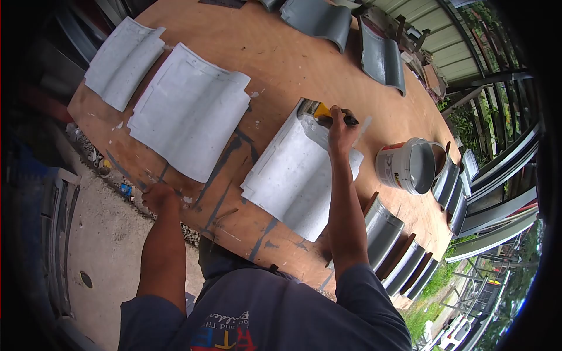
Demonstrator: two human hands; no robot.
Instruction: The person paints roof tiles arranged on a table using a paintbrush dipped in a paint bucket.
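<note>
My brush (321,110) at the white tile's (295,175) top corner, upper centre of the frame.
Left to right: my left hand (159,198) rests at the board's (281,58) edge, its grip unclear; my shirt's (257,304) inverted print reads "and Tile"; the brush lies nearly level, bristles leftward, handle clasped in my right hand (341,130); the bucket's (391,168) label is illegible.

Right hand (341,130): one, gripping, farther forward than the left.
Right forearm (346,216): one, bare, reaching ahead from the body.
Left hand (159,199): one, lower, fingers curled, their detail indistinct.
Left forearm (162,257): one, bare, angled forward.
Torso (269,310): one, between both arms.
</note>
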